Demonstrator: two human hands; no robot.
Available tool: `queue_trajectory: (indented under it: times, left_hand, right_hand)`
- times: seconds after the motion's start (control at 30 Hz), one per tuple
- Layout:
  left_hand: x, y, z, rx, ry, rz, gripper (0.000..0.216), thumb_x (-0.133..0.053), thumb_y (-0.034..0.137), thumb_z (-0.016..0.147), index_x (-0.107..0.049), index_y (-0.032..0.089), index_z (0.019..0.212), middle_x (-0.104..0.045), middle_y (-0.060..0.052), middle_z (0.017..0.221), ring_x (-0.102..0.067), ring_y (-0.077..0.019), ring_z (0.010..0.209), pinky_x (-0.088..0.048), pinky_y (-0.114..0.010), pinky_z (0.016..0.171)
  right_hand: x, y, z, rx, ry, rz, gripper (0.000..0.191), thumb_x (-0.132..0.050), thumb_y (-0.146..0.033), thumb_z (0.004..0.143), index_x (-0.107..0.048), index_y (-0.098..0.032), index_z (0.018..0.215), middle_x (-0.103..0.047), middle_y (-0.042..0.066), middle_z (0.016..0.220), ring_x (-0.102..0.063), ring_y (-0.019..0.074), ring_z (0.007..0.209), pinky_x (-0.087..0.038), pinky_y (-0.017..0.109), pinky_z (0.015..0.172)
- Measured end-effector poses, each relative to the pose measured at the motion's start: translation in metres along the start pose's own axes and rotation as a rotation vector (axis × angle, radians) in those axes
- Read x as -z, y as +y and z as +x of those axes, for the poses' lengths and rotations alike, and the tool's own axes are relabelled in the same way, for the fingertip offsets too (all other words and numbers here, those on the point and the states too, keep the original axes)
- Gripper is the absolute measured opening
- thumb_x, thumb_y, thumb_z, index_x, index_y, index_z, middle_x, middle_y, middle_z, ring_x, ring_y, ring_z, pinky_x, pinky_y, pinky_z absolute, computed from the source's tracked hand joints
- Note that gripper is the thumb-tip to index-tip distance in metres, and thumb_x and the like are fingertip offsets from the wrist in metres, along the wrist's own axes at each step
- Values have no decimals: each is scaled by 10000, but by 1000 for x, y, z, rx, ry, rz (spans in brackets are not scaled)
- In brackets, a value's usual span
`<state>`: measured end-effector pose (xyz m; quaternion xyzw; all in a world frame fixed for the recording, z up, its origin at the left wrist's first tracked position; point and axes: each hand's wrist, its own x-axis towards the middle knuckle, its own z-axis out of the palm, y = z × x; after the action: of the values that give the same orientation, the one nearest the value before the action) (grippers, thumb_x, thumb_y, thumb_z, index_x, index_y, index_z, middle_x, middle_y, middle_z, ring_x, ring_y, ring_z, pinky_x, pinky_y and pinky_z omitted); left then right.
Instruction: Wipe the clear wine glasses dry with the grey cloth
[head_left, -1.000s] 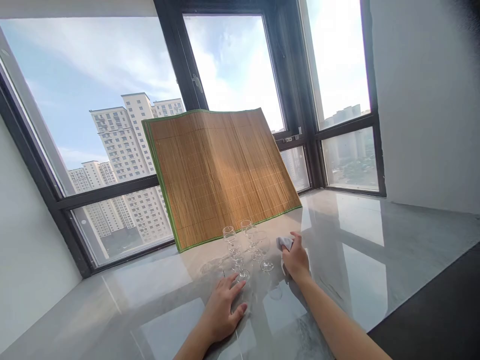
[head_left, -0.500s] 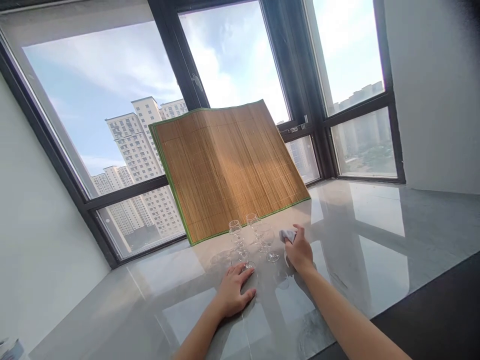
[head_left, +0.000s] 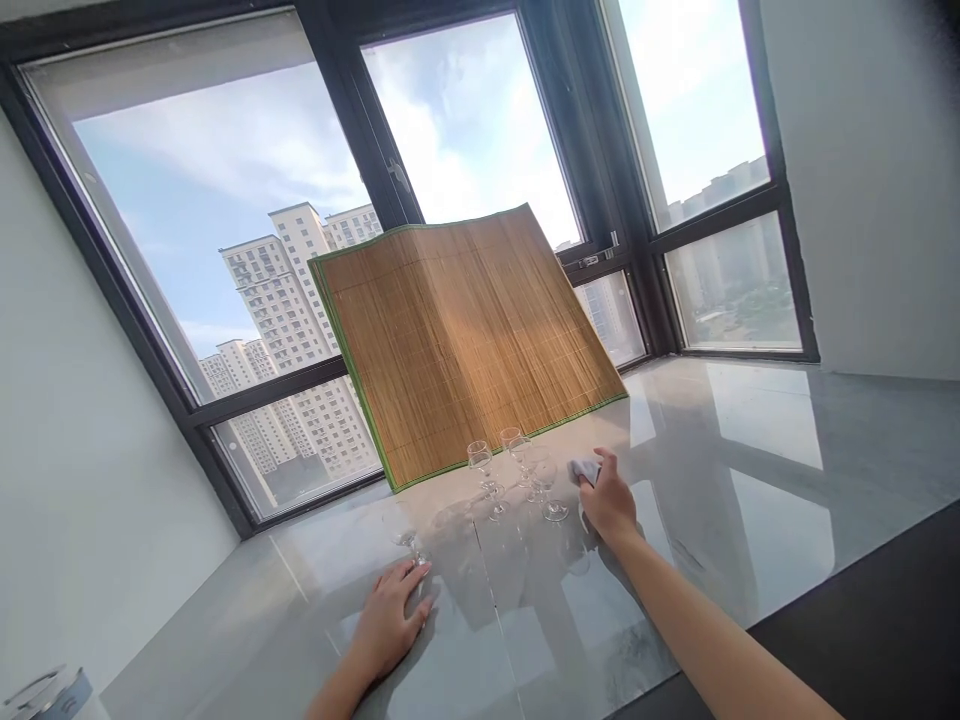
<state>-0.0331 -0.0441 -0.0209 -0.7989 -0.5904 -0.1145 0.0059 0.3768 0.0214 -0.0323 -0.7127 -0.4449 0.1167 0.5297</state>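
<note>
My left hand (head_left: 391,618) rests low over the sill, palm down, its fingertips on the foot of a small clear stemmed glass (head_left: 406,537) that stands upright. In my right hand (head_left: 609,500) a crumpled light grey cloth (head_left: 583,470) is pinched between thumb and fingers. Between the two hands stands a cluster of similar stemmed glasses, among them a left one (head_left: 480,460), a back one (head_left: 514,443) and a right one (head_left: 553,508) closest to the cloth. Their clear outlines overlap, so parts are hard to make out.
A brown bamboo mat (head_left: 465,340) with green edging leans against the window frame (head_left: 600,130) behind the glasses. The glossy grey sill (head_left: 720,450) ends at a dark area at lower right. A white container (head_left: 56,695) is cut off at lower left.
My left hand has slid left, bringing one stemmed glass away from the cluster. The right hand keeps the cloth beside the other glasses. The view has shifted slightly.
</note>
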Motion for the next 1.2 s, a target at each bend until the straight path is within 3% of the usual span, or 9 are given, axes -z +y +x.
queue_trajectory:
  times: [0.17,0.3,0.47,0.57,0.7,0.77,0.9,1.03,1.2]
  left_hand:
    - [-9,-48,56,255,21,89,547,-404,478,922,-518,245,1403,-469,-100,1504,-391,-268,1406,-292,-469,1140]
    - [-13,-48,80,301,110,139,487,-438,482,904,-577,248,1308,-548,-109,1416,-459,-295,1339,-309,-488,1107]
    - [-9,-30,72,196,417,123,381,-344,460,941,-629,211,899,-659,-76,948,-624,-245,951,-465,-379,885]
    - [-14,-1,71,-59,323,-33,376,-350,421,948,-607,223,759,-636,-40,805,-617,-203,818,-494,-326,796]
    - [-26,52,85,-346,221,-144,333,-494,400,900,-671,238,1131,-613,-88,1250,-562,-247,1167,-447,-399,1021]
    - [-30,72,95,-377,130,-141,436,-526,395,887,-615,262,1292,-476,-101,1457,-455,-283,1321,-363,-473,1115]
    - [-31,90,110,-405,-65,-128,580,-574,453,865,-503,307,1422,-328,-84,1581,-313,-316,1434,-253,-534,1172]
    - [-27,93,112,-410,-140,-124,594,-549,495,874,-483,318,1437,-392,-78,1549,-342,-310,1415,-234,-534,1177]
    - [-23,98,104,-387,-99,-174,527,-570,455,849,-572,293,1350,-482,-90,1443,-400,-307,1349,-298,-508,1143]
  right_hand:
    - [-3,3,2,15,16,-7,496,-490,-233,889,-380,-208,1372,-653,124,1140,-646,255,901,-379,306,703]
    - [-4,4,4,17,10,0,495,-491,-219,887,-386,-211,1371,-659,119,1107,-641,246,895,-385,301,714]
    - [-4,1,6,7,-8,23,504,-470,-200,885,-365,-226,1377,-653,102,1115,-637,243,895,-371,294,689]
    - [-5,-1,7,8,-31,27,500,-466,-180,878,-372,-234,1365,-654,96,1085,-634,240,898,-359,290,675]
    - [-6,-2,7,35,-27,14,493,-469,-158,862,-382,-224,1342,-664,88,1027,-627,244,912,-356,288,674]
    - [-5,-1,7,34,-9,9,492,-472,-160,861,-379,-225,1340,-667,82,1028,-625,238,912,-359,284,675]
    - [-3,-1,6,34,-8,0,498,-478,-168,858,-376,-228,1341,-667,78,1053,-623,231,907,-364,281,677]
    - [-4,1,7,27,-2,2,503,-486,-181,861,-378,-233,1349,-661,84,1101,-628,236,907,-364,282,669]
    - [-5,3,10,9,11,14,504,-486,-193,870,-385,-224,1362,-662,103,1108,-636,248,923,-377,293,692]
